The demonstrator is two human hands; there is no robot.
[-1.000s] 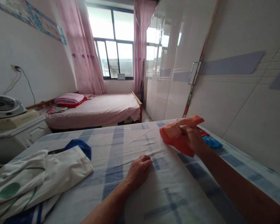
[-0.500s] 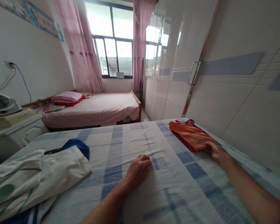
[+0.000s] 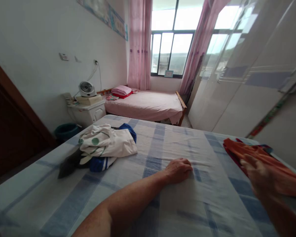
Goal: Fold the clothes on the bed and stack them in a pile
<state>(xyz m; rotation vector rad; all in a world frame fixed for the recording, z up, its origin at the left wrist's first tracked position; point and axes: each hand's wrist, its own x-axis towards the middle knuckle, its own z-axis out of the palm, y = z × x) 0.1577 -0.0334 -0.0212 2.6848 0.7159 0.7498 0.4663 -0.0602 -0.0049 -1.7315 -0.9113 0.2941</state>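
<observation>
Orange cloth (image 3: 282, 172): lies on the right side of the bed (image 3: 172, 141), running out of view at the right; top looks rumpled. A careless tug would probably bunch it more.

Right hand (image 3: 258, 172): over the orange cloth, blurred; fingers look loosely parted, nothing seen in their grip. Contact with the fabric: can't tell. Risk: a finger catching in a fold and pulling the top layer askew.

Dark red cloth (image 3: 234, 161): shows under the orange one's left edge. Edges don't line up neatly; a sideways push would likely slide one off the other.

Blue and red fabric (image 3: 268, 148): peeks out at the pile's far side, near the bed's edge. Shoving the pile that way could tip pieces over.

Left hand (image 3: 179, 169): palm down mid-bed, well apart from the pile; fingers half curled, nothing seen in hold, underside hidden. Leaning hard there could drag the sheet and disturb what lies on it.

White clothes (image 3: 120, 141): loose heap at the left, blue fabric (image 3: 98, 164) and a dark cloth (image 3: 69, 164) showing below. Lifting one piece may trail others.

Green bin (image 3: 66, 135): beyond the bed's left edge; a slipping garment might land there.
</observation>
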